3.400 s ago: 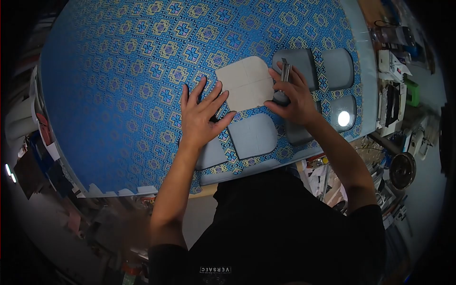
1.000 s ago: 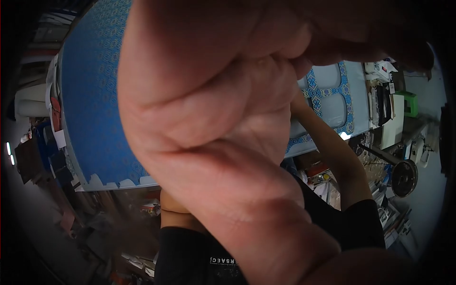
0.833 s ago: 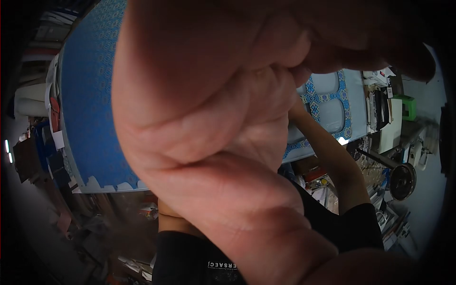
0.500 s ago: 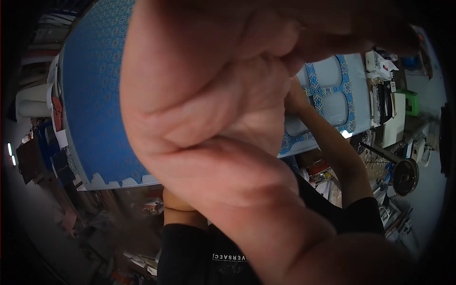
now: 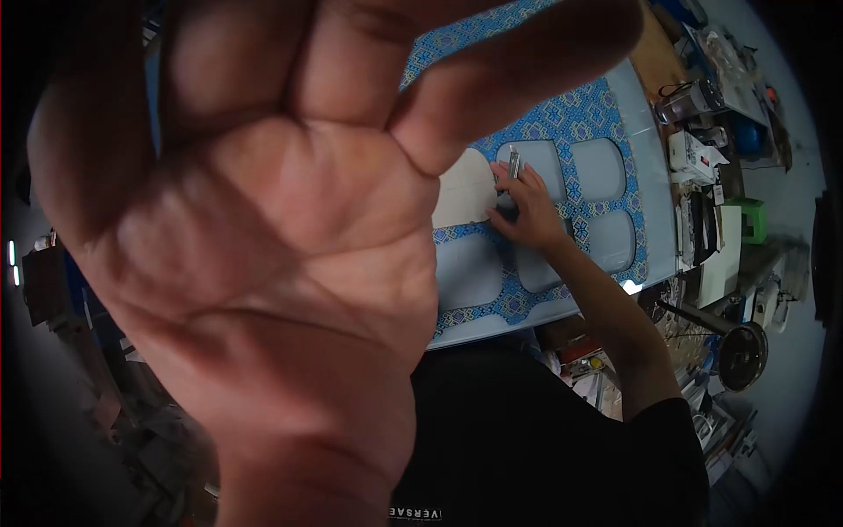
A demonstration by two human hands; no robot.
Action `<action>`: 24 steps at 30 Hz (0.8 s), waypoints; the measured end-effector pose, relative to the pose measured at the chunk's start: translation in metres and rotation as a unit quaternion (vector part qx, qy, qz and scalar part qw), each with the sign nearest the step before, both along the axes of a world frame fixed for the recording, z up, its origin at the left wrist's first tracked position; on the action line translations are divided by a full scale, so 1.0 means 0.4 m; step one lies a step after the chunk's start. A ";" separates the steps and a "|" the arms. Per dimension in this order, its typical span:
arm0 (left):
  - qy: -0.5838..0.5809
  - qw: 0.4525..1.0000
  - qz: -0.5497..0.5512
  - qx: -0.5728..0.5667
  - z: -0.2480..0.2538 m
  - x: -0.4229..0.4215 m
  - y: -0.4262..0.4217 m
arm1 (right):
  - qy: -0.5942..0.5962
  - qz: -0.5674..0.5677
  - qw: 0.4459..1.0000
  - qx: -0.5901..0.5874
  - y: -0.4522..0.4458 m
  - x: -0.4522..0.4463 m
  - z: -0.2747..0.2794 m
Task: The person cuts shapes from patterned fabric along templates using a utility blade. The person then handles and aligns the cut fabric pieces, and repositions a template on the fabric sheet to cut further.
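Observation:
My left hand (image 5: 299,220) is very close to the lens, palm toward me and fingers spread. It holds nothing visible and hides much of the table. Farther off, my right hand (image 5: 533,218) rests over the work, its fingers around a slim silver tool that looks like a utility knife (image 5: 515,163). Beside those fingertips lies a cream, round-cornered template (image 5: 463,189), partly covered by my left hand. Under both is a blue patterned sheet (image 5: 597,110) with several rounded, squarish openings. Pale grey table surface shows through them.
The pale table edge (image 5: 652,167) runs along the right. Beyond it stand a clear bottle (image 5: 688,103), a white box (image 5: 694,156) and a green stool (image 5: 749,220). A round metal piece on a pole (image 5: 743,356) is at lower right, amid clutter.
My left hand has shifted left in the view, with its fingers more fully seen. My right hand, largely hidden before, now shows with the knife, and the cream template is uncovered.

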State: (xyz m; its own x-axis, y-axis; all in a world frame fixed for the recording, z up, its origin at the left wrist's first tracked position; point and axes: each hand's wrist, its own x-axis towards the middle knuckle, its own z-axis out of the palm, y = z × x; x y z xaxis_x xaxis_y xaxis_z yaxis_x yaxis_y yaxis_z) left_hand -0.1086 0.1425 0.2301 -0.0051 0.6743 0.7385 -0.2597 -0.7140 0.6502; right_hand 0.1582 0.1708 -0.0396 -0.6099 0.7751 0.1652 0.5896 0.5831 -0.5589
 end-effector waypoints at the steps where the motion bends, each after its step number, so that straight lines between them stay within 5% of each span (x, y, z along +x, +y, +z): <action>1: -0.003 1.000 -0.001 -0.003 0.000 0.001 -0.005 | 0.009 0.003 1.000 0.007 0.003 0.002 -0.003; 4: 0.001 0.996 -0.009 -0.084 0.020 -0.020 -0.062 | 0.030 -0.004 0.999 -0.033 -0.055 -0.005 -0.022; 24: -0.103 0.985 -0.019 -0.140 -0.096 -0.090 -0.031 | 0.034 0.005 0.999 0.030 -0.002 0.004 -0.028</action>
State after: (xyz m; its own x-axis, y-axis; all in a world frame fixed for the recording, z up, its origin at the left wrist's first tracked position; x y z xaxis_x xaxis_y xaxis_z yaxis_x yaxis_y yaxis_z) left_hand -0.1447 0.1301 0.1916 -0.1065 0.8536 0.5099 -0.4302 -0.5019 0.7504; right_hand 0.1598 0.1699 -0.0509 -0.6028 0.7567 0.2529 0.5453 0.6221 -0.5618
